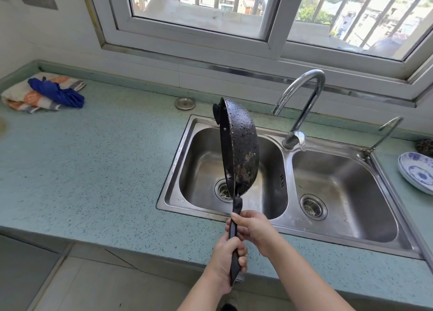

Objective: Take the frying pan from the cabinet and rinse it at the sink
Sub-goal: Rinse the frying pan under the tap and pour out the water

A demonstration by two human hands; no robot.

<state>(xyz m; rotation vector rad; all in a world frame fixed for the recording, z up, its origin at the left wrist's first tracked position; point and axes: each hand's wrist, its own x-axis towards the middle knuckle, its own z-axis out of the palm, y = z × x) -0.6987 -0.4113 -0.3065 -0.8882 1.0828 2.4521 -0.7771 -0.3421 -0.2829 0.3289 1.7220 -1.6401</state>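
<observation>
Both hands are closed around the long black handle of the frying pan: the left hand wraps the lower end of the handle in a full fist, and the right hand clasps it just above, fingers curled round. The pan is held on edge, nearly vertical, over the left basin of the steel double sink, its dark, scorched underside turned to the right and beaded with water drops. Its inside faces left and cannot be seen.

At the far left of the green speckled counter lies a folded orange-and-grey cloth with a crumpled blue cloth on top of it. A round metal sink plug rests on the counter behind the sink's left corner. The left basin holds only a strainer in its drain, partly hidden by the pan. A curved chrome faucet rises from the divider, spout pointing toward the left basin; no water runs from it. The right basin holds nothing but its drain strainer. A smaller, thinner tap stands at the sink's far right corner. Right of it, a blue-and-white dish sits on the counter, with nothing visible in it.
</observation>
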